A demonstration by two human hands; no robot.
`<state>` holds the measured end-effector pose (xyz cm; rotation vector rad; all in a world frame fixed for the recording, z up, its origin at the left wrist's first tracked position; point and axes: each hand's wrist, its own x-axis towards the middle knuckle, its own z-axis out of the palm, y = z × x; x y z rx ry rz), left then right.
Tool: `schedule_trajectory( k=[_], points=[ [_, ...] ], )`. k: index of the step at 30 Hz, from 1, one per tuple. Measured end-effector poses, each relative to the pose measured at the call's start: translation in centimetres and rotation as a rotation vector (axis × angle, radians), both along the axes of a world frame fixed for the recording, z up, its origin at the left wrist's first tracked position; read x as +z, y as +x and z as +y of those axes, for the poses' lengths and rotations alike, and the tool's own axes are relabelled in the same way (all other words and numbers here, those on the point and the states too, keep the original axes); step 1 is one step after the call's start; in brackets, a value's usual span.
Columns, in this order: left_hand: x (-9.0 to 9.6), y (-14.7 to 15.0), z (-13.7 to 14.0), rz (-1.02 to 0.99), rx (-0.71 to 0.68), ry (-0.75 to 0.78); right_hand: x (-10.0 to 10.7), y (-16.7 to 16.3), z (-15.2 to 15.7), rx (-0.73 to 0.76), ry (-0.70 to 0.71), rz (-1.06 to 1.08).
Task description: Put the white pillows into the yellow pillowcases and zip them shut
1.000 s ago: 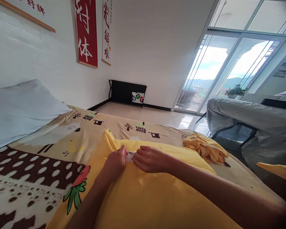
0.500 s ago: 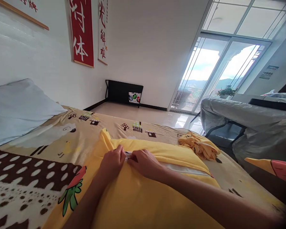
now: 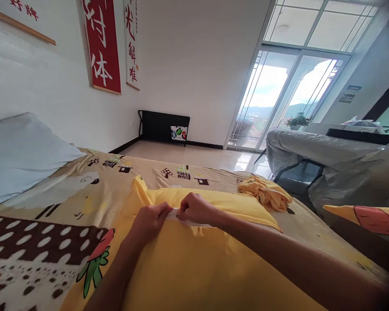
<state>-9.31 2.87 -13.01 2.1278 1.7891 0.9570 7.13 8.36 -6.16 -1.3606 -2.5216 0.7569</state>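
Note:
A yellow pillowcase (image 3: 188,268) with a plump filling lies on the bed in front of me. Along its far side runs a white zipper strip (image 3: 194,223). My left hand (image 3: 151,221) is closed, thumb and fingers pinching the pillowcase edge at the strip's left end. Just right of it, my right hand (image 3: 197,209) is closed in a pinch on the zipper; its fingertips hide most of what they grip. A carrot print (image 3: 97,263) shows on the case's left corner.
The bed carries a patterned blanket (image 3: 65,190). A pale pillow (image 3: 22,151) lies at left, a crumpled yellow cloth (image 3: 266,192) beyond the pillowcase at right. Plastic-covered furniture (image 3: 288,144) stands past the bed's right edge, and a black panel (image 3: 158,126) leans at the far wall.
My right hand has moved a little right, away from the left, and its wrist has risen. More white strip shows between and below the hands. The view has shifted slightly right.

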Motion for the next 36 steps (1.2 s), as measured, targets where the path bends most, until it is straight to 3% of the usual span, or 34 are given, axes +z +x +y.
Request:
schedule_trajectory(
  k=[6, 12, 18, 20, 24, 26, 29, 33, 36],
  points=[
    [-0.3, 0.8, 0.2, 0.017, 0.131, 0.025, 0.1, 1.7, 0.7, -0.06, 0.027, -0.029],
    [-0.4, 0.8, 0.1, 0.01, 0.137, 0.046, -0.2, 3.5, 0.7, -0.092, -0.156, -0.031],
    [0.1, 0.5, 0.1, 0.046, 0.124, 0.023, -1.1, 6.8, 0.9, -0.14, -0.153, 0.093],
    [0.4, 0.5, 0.1, 0.108, 0.108, 0.049, -2.2, 7.7, 0.5, -0.134, -0.064, 0.155],
    [0.2, 1.8, -0.4, 0.31, 0.133, 0.239, -5.5, 7.7, -1.7, -0.233, 0.35, 0.185],
    [-0.2, 3.3, -0.9, 0.378, 0.137, 0.334, -6.8, 7.0, -2.7, -0.266, 0.475, 0.202],
    [-0.4, 6.0, -1.2, 0.419, 0.076, 0.341, -7.2, 6.1, -3.1, -0.326, 0.472, 0.3],
    [1.3, 9.2, -0.3, 0.394, 0.063, 0.103, -6.3, 6.0, -3.0, -0.359, 0.418, 0.438],
    [2.7, 10.7, 0.6, 0.334, 0.083, 0.023, -6.2, 6.4, -3.1, -0.338, 0.414, 0.437]
  ],
)
